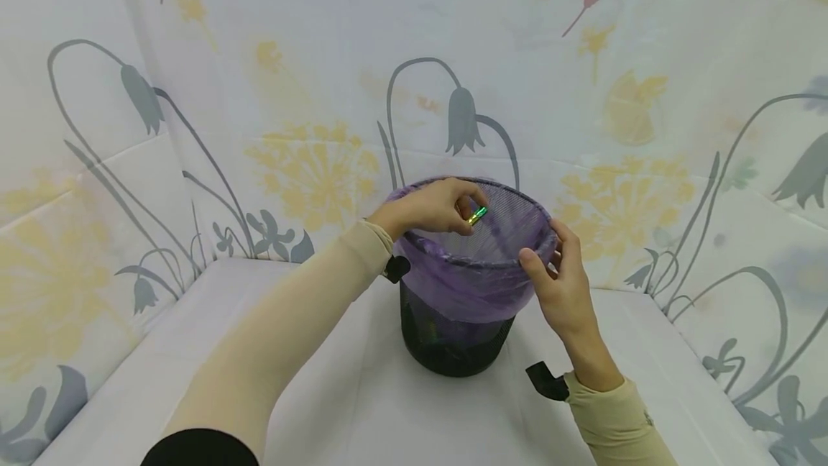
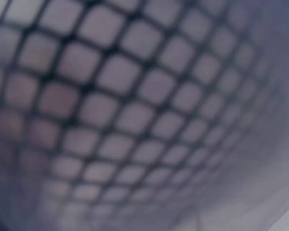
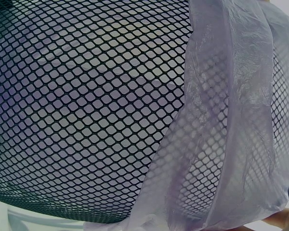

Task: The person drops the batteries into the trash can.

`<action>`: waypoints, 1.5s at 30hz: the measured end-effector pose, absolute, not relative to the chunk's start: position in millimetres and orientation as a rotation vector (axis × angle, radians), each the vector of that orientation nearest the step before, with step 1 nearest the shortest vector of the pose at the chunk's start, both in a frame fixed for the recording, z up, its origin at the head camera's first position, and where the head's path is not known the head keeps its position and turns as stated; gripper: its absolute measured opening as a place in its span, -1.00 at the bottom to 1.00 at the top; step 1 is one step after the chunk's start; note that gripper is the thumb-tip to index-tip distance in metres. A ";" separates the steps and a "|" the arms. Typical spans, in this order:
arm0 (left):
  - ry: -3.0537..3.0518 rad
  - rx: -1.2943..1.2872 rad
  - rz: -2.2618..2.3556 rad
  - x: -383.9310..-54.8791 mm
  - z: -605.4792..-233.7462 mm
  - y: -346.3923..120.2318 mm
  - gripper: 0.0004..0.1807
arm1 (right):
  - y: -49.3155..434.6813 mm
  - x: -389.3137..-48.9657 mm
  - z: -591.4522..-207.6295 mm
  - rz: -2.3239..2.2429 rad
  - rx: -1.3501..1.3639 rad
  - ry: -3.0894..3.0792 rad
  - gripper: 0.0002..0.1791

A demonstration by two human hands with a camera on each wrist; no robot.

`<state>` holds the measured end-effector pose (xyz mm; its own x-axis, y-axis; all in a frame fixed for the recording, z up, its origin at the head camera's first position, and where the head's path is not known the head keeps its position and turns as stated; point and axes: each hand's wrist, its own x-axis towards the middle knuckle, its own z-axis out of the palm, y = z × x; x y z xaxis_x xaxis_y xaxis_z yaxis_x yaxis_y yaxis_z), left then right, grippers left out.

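Note:
In the head view, a black mesh wastebasket stands upright, lined with a thin purple plastic bag folded down over its rim. My left hand is over the opening, pinching a small shiny green-and-gold piece whose exact kind I cannot tell. At the right side of the rim, my right hand grips the edge and bag between thumb and fingers. Blurred mesh fills the left wrist view. The right wrist view has the basket's mesh wall, the bag and some fingers.
A white cloth covers the surface under the basket. Flower-printed sheeting rises behind and on both sides. Something faintly green shows low down through the basket's mesh. Black straps sit at both wrists.

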<state>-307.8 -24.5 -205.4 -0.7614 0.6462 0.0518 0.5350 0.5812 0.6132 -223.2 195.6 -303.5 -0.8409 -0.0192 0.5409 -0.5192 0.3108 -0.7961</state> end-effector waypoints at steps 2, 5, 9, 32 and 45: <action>2.645 0.988 0.913 -307.8 -207.0 -24.1 -0.50 | 195.6 -223.4 -304.0 1.549 0.475 -2.149 -0.28; 2.655 0.997 0.888 -308.5 -209.9 -22.8 -0.51 | 195.6 -223.4 -304.3 1.552 0.471 -2.148 -0.28; 2.645 1.012 0.853 -308.7 -212.9 -21.0 -0.52 | 194.9 -223.4 -303.9 1.552 0.468 -2.153 -0.28; 2.687 1.002 0.793 -309.6 -214.1 -18.0 -0.49 | 195.3 -222.1 -303.3 1.542 0.463 -2.161 -0.26; 2.680 0.999 0.778 -308.0 -213.9 -18.2 -0.55 | 195.1 -220.1 -302.1 1.554 0.472 -2.164 -0.28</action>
